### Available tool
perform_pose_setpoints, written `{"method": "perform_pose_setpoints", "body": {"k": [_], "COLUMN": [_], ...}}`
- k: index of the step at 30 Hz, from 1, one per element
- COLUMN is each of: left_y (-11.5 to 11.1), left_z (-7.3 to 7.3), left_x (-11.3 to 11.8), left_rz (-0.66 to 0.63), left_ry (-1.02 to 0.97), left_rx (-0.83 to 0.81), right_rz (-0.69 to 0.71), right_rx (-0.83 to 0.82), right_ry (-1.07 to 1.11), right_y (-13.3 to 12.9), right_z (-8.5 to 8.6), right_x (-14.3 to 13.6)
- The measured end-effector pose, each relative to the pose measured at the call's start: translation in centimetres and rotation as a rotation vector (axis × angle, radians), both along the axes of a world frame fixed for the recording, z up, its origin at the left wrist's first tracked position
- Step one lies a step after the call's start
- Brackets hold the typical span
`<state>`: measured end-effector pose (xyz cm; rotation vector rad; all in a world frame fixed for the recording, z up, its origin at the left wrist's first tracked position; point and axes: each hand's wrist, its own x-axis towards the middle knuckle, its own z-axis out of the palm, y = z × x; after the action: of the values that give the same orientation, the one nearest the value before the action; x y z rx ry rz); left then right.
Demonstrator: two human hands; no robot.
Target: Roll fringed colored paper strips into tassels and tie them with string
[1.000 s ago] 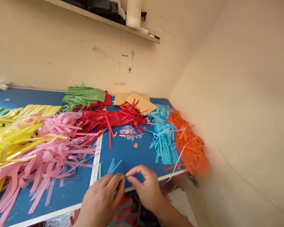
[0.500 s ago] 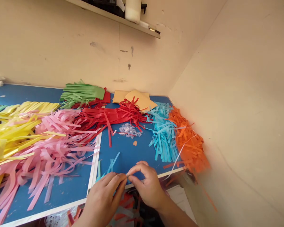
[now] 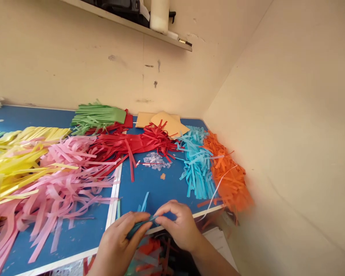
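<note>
I can read no text, label, brand, number or sign anywhere in my view.

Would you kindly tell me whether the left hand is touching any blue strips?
Touching: the head view shows the left hand with blue strips pinched between its thumb and fingers.
</note>
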<state>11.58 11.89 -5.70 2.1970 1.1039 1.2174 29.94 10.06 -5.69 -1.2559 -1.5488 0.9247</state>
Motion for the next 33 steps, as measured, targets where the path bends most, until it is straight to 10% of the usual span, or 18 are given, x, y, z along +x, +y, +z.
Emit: {"method": "perform_pose_setpoints", "body": {"k": [16, 33], "left_y": [0.6, 0.4], "left_z": [0.0, -2.1], "left_x": [0.4, 1.9], "left_rz": [-0.056, -0.012], "left_ry": [0.102, 0.108], "left_rx": [0.324, 0.219], "right_rz": [-0.075, -0.188], "right_rx": [0.272, 0.34], "right_ry": [-0.174, -0.233], "right_y": [-0.3, -1.0], "right_z": [0.6, -0.3], "right_x": [-0.3, -0.8]}}
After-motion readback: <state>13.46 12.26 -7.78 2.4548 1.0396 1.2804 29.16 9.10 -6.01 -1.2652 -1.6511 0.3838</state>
